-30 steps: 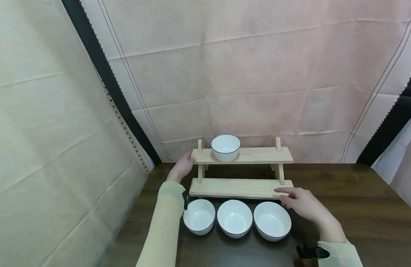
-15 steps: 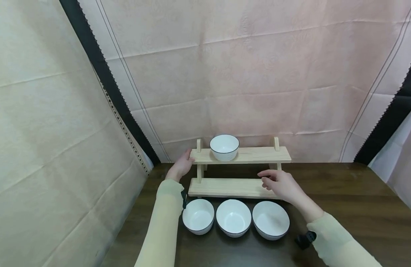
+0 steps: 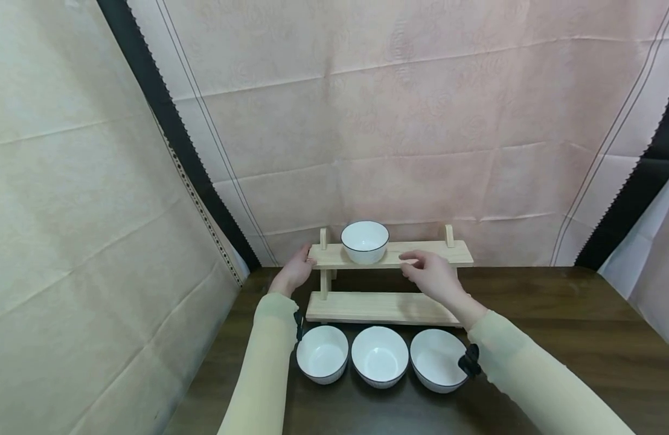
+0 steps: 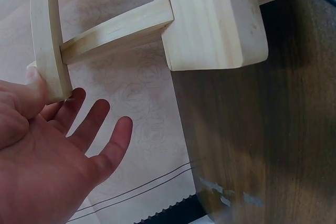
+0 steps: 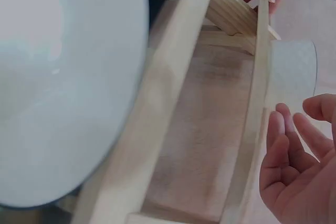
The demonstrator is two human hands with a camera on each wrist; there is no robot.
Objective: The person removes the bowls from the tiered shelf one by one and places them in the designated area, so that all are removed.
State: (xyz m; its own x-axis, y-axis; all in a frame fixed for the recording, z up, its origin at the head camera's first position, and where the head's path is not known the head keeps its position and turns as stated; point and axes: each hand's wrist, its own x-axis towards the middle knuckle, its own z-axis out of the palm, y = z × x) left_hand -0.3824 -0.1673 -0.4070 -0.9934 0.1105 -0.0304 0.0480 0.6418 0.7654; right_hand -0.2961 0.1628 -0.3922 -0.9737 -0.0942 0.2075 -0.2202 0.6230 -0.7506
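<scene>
A two-tier pale wooden shelf rack (image 3: 367, 307) stands near the back of the table. My left hand (image 3: 295, 270) pinches the left end of its upper board; in the left wrist view the thumb lies on one face, and the outer fingers spread free. On that board, left of centre, sits a white bowl (image 3: 365, 249) with a dark rim. My right hand (image 3: 433, 278) hovers in front of the upper board, to the right of this bowl. Its fingers are loosely bent and hold nothing; in the right wrist view a gap separates them from the bowl (image 5: 292, 72).
Three more white bowls stand in a row before the rack: a left one (image 3: 322, 356), a middle one (image 3: 380, 356) and a right one (image 3: 439, 359), partly behind my right wrist strap. Pale fabric walls (image 3: 394, 121) rise behind and left of the brown wooden table (image 3: 557, 326).
My right hand has left the lower board's right end and moved up and left toward the bowl on the upper board. The left hand keeps its place, and the bowls stay put.
</scene>
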